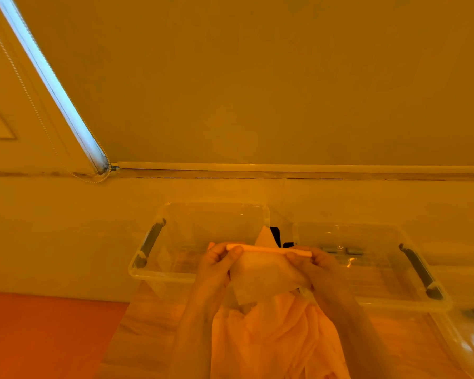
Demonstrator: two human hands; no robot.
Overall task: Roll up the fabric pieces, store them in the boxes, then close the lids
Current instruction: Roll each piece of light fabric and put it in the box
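Hands rolling fabric (268, 272)
Left hand (216, 266) and right hand (316, 266) both pinch the roll; thin cloth may unroll if either grip loosens.

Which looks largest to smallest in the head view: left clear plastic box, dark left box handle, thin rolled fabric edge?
1. Left clear plastic box
2. Thin rolled fabric edge and dark left box handle: alike in length, so unranked.

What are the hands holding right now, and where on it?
Both hands, left and right, pinch the thin pale fabric piece at its rolled top edge, one grip per end.
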